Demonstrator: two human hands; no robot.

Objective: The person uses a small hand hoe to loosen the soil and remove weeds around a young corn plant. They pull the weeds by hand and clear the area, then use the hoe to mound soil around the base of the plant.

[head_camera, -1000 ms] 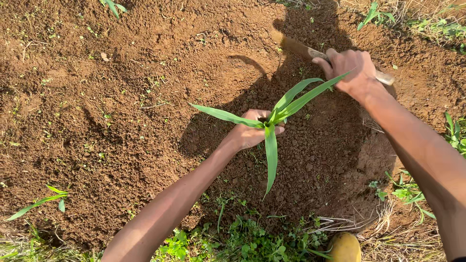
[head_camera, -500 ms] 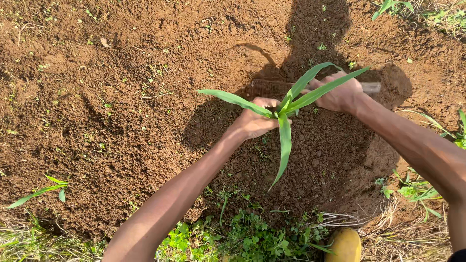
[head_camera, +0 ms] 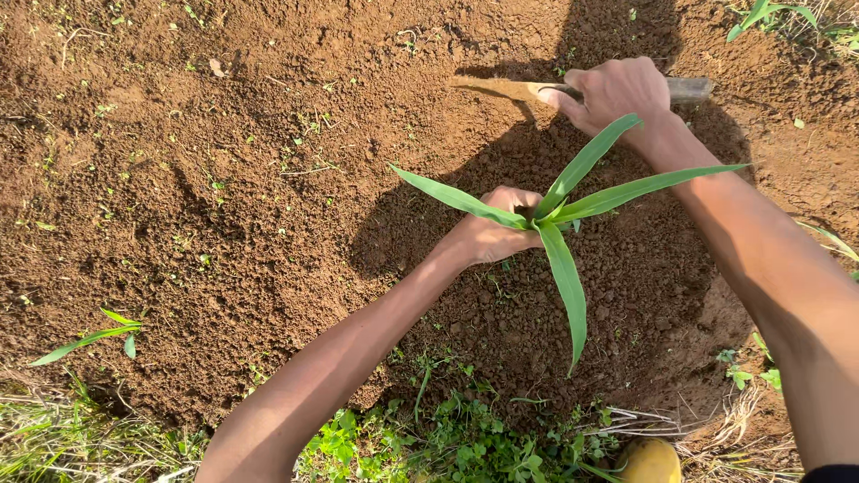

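Two hands busy: left hand [head_camera: 490, 234] clamped round seedling [head_camera: 548, 217] base, stem hidden; right hand [head_camera: 614, 92] gripping half-covered blade tool [head_camera: 503, 87].

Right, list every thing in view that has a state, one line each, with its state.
Left hand: closed around the base of the seedling.
Green seedling: upright in the soil, long leaves spread out.
Right hand: gripping the tool's handle.
Hand tool: held low over the soil, blade pointing left.
Red-brown soil: loose and crumbly.
Small seedling: standing untouched at the plot's edge.
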